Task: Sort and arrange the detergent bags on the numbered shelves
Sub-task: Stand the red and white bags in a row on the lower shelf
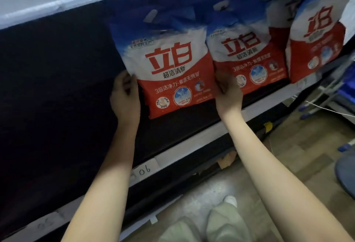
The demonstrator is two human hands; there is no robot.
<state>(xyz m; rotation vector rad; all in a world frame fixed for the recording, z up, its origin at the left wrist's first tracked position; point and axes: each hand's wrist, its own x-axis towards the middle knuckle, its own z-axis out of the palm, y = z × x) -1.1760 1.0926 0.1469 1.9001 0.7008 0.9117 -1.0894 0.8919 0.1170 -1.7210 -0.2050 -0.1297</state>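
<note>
I see my left hand (125, 95) and right hand (227, 90) gripping the centre-frame detergent bag (169, 69) by its sides, fingers curled. Two more bags (247, 53) stand upper right.

We see glossy, crinkled plastic detergent bags (169, 72) on a dark matt shelf (172, 126). Its pale edge carries a paper label (145, 168). The floor (192, 193) looks smooth, slightly shiny.

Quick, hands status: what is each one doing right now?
Left hand: grips the left edge of the leftmost detergent bag, fingers curled round it.
Right hand: at that bag's right edge, against the middle bag; grip cannot be told.
</note>
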